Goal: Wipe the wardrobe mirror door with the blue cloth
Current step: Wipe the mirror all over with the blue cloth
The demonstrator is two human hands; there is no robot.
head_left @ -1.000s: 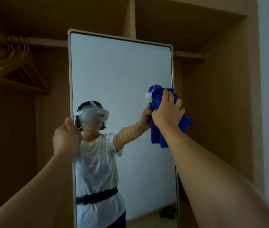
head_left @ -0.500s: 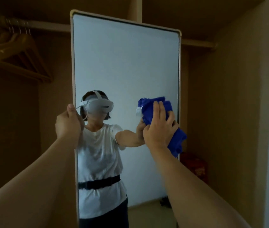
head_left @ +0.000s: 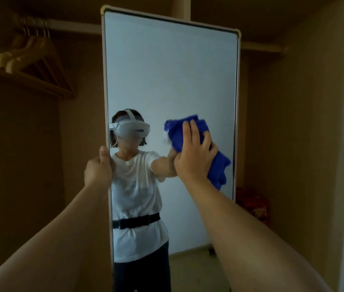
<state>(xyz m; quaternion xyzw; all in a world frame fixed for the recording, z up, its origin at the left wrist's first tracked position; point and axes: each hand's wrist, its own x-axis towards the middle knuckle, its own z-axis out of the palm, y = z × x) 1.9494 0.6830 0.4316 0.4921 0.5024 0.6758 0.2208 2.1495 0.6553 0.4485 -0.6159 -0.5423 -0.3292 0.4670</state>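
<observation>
Left hand (head_left: 98, 168) grips the mirror door (head_left: 170, 81) edge, likely steadying it. Right hand (head_left: 195, 158) presses the blue cloth (head_left: 179, 131) flat on the glass, fingers (head_left: 188, 131) extended for wiping.

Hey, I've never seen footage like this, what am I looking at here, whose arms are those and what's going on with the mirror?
There is no machine here. The single picture comes from a camera worn on a person's head, looking forward, so the two arms reaching in belong to the wearer. The figure in the glass is that same person's reflection.

In front stands the tall wardrobe mirror door with a pale frame. The left hand has its grip around the door's left edge. The right hand presses a crumpled bright blue cloth flat against the glass, near the right side at about mid-height.

Behind, inside the brown wardrobe, pale wooden clothes hangers hang on a rail at upper left.
</observation>
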